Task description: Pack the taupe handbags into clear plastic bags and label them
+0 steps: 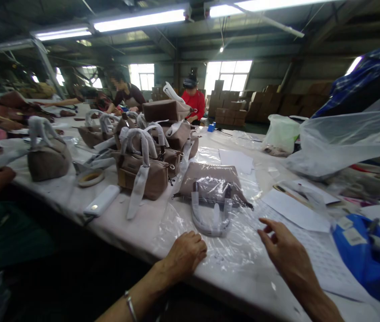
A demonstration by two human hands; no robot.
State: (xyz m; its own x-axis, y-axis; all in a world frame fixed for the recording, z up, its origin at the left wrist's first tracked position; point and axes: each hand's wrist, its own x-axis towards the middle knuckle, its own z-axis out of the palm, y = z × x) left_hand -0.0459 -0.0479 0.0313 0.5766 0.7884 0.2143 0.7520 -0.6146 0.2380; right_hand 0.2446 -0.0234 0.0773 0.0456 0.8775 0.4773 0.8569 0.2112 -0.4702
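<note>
White tabletop [136, 232] bears a wrapped bag [206, 176], right hand [284, 248] nearby, grip parted (left hand [186, 252] curled, cannot tell its grip)

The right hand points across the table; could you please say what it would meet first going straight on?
The right hand would probably meet the clear plastic by the brown handbag first, though its height above the table is unclear.

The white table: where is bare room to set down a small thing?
Two patches look bare: one on the table, between the white box and the clear plastic; another along its front edge, between the left hand and right hand. Crowded: handbags at left, papers and a blue bundle at right.
</note>
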